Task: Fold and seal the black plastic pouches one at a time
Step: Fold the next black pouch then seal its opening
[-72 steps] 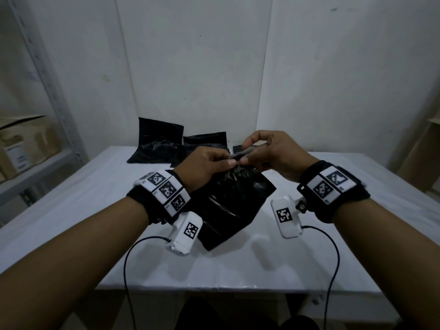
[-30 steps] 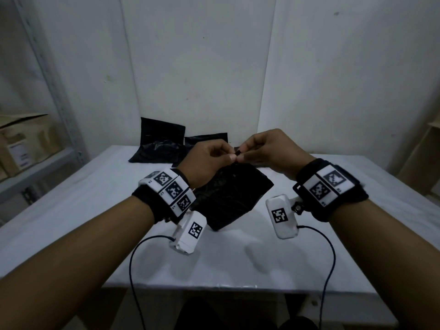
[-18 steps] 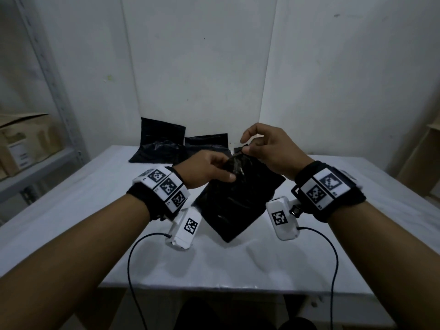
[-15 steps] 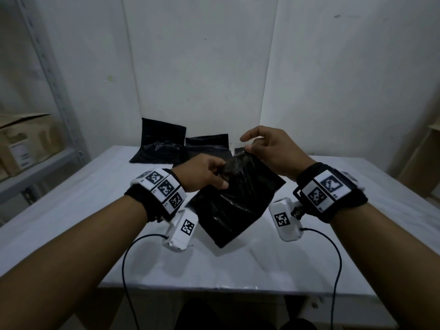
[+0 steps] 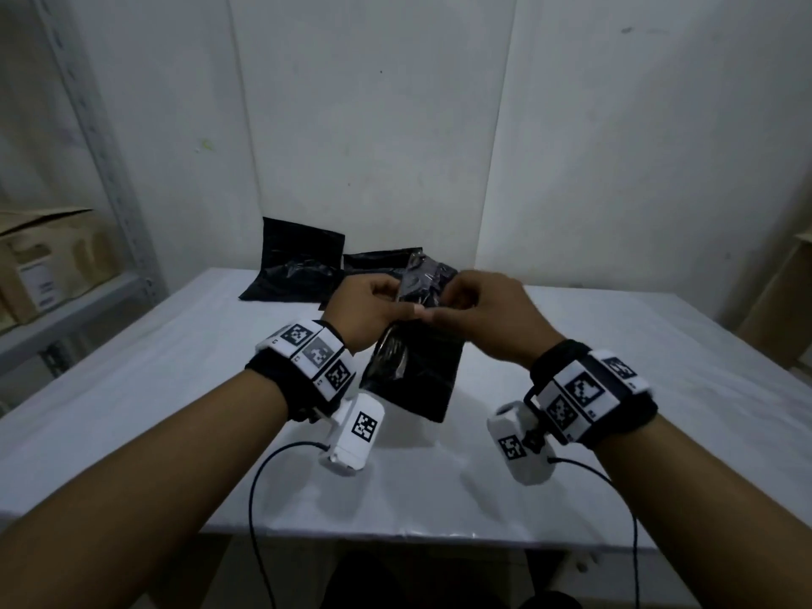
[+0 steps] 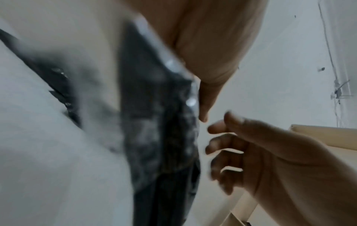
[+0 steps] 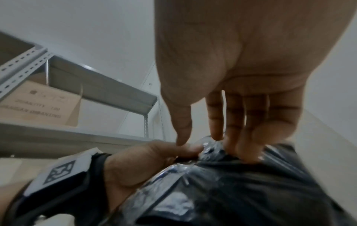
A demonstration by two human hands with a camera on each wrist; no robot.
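Note:
I hold a glossy black pouch [image 5: 413, 375] upright above the white table [image 5: 175, 410], its lower corner just over the surface. My left hand [image 5: 406, 307] grips the pouch's upper left side. My right hand [image 5: 441, 312] curls over the upper right, fingers pressed into the crumpled top flap [image 5: 426, 274], which sticks up between both hands. In the right wrist view my right fingers [image 7: 249, 146] dig into the pouch [image 7: 241, 191], and the left hand's thumb [image 7: 173, 151] lies on the fold. The left wrist view is blurred, with the pouch [image 6: 160, 122] as a dark strip.
A pile of other black pouches [image 5: 299, 265] lies at the table's far edge against the wall. A metal shelf [image 5: 66, 318] with a cardboard box [image 5: 48, 265] stands to the left. Wooden furniture [image 5: 786, 301] is at the far right. Wrist camera cables hang by the near edge.
The hands have drawn close together on the pouch's top. The pouch has turned from a slanted sheet to hang more upright, and its top flap now stands up between the hands.

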